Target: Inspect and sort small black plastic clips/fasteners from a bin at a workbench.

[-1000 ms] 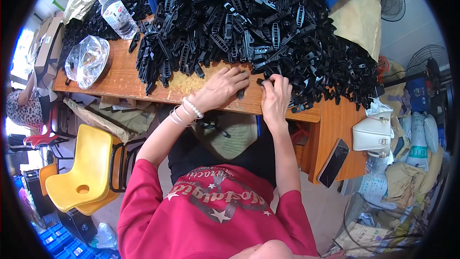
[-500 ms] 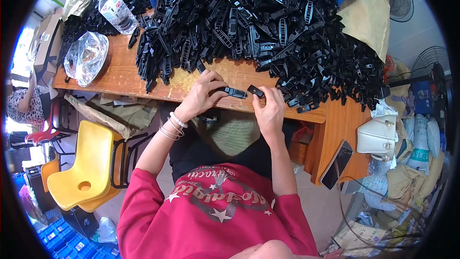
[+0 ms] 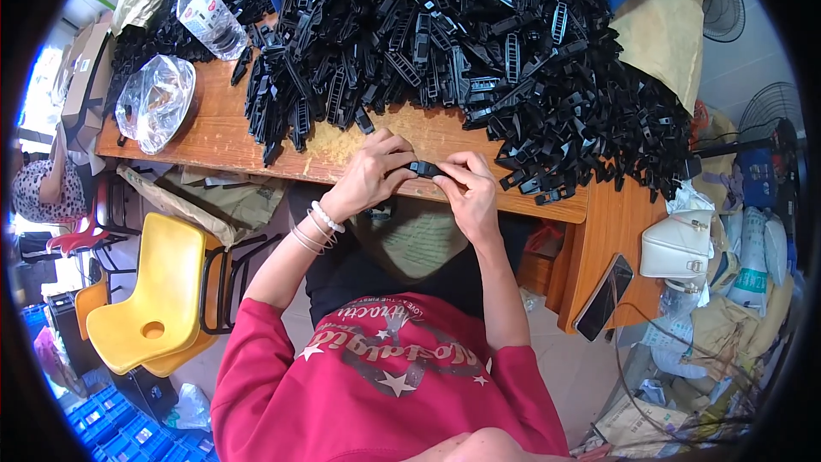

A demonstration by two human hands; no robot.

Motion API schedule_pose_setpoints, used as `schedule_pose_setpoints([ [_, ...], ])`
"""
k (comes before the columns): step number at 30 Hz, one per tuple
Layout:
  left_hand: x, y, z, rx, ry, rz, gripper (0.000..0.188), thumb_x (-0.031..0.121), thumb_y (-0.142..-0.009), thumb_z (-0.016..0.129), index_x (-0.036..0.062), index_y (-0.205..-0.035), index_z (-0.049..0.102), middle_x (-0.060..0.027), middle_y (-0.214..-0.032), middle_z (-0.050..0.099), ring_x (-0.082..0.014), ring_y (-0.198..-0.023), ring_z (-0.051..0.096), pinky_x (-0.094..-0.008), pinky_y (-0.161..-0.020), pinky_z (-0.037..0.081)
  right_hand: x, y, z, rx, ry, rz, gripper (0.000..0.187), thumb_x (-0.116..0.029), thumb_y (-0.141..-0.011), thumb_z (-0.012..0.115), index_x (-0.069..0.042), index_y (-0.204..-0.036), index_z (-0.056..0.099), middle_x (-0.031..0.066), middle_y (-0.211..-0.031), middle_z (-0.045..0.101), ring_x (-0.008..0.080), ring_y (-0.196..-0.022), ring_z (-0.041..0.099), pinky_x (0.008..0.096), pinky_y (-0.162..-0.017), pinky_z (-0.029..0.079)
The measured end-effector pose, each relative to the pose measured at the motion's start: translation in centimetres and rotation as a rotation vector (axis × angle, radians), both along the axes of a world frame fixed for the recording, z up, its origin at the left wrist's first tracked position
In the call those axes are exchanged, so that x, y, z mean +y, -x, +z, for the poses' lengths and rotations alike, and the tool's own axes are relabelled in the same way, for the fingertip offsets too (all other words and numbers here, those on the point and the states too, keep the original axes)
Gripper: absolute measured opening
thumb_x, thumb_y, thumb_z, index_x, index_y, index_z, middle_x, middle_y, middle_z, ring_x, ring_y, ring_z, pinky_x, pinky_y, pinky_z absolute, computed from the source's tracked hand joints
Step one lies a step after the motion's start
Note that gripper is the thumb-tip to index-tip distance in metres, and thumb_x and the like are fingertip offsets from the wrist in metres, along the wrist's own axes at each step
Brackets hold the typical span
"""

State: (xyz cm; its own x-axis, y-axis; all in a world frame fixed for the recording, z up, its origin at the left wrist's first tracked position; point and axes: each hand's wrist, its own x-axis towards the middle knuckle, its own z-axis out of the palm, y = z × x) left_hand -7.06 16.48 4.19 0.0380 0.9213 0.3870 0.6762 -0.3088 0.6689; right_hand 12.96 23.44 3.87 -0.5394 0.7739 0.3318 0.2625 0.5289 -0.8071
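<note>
Just over the front edge of the wooden table (image 3: 224, 142), both hands meet on a small black plastic part (image 3: 423, 169). My left hand (image 3: 373, 173), with bracelets at the wrist, pinches its left end. On its right end my right hand (image 3: 472, 192) presses with thumb and fingers. The part looks like two black pieces put together, though my fingertips hide the joint. Close beyond my left hand lies a loose black piece (image 3: 364, 121). A large heap of black plastic parts (image 3: 385, 43), some ladder-shaped, covers the table behind.
On the left of the table are a clear plastic bottle (image 3: 210, 19) and a bowl in clear plastic (image 3: 157, 104). At right lie a phone (image 3: 604, 295) and a white handbag (image 3: 676, 245). A yellow chair (image 3: 141, 291) stands left; another person's arm (image 3: 53, 178) shows beyond.
My right hand has moved left, bringing its small black piece against the one in my left hand. The gap between the two pieces has closed.
</note>
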Motion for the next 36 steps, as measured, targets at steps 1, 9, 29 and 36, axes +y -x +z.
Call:
schedule_pose_setpoints([
  [1,-0.1,0.0,0.0,0.007,-0.001,0.000,0.024,0.008,-0.077,0.078,-0.0004,-0.099,0.073,-0.0103,-0.099,0.066,-0.0295,-0.092,0.058,-0.0389,-0.083,0.049,0.0,0.1,0.0,-0.003,-0.006,-0.011,0.023,0.004,-0.077,0.077,0.005,-0.100,0.074,0.0097,-0.096,0.064,0.0227,-0.089,0.060,0.0317,-0.076,0.048],
  [9,-0.6,3.1,1.6,0.199,-0.086,0.192,0.034,0.007,-0.080,0.073,0.0013,-0.113,0.069,-0.0121,-0.096,0.059,-0.0311,-0.089,0.057,-0.0405,-0.079,0.048,-1.6,-3.2,1.2,0.052,-0.064,0.025,0.017,0.005,-0.078,0.072,0.004,-0.095,0.072,0.0123,-0.092,0.064,0.0299,-0.087,0.061,0.0386,-0.076,0.048],
  [29,-2.0,-1.3,0.9,0.221,-0.050,0.151,0.032,0.005,-0.081,0.075,0.0041,-0.111,0.063,-0.0155,-0.113,0.056,-0.0341,-0.095,0.058,-0.0413,-0.082,0.050,-0.2,-2.6,0.4,-0.227,-0.476,-0.185,0.025,0.002,-0.082,0.069,-0.003,-0.106,0.064,0.0107,-0.100,0.060,0.0309,-0.094,0.056,0.0430,-0.083,0.044],
  [36,-1.7,-1.6,0.3,0.045,-0.088,0.015,0.030,0.005,-0.082,0.074,0.0014,-0.109,0.061,-0.0185,-0.118,0.055,-0.0366,-0.103,0.060,-0.0415,-0.086,0.051,-1.6,-1.2,0.2,0.153,0.110,-0.192,0.026,-0.001,-0.096,0.060,0.000,-0.122,0.059,0.0103,-0.093,0.061,0.0182,-0.073,0.059,0.0312,-0.067,0.047],
])
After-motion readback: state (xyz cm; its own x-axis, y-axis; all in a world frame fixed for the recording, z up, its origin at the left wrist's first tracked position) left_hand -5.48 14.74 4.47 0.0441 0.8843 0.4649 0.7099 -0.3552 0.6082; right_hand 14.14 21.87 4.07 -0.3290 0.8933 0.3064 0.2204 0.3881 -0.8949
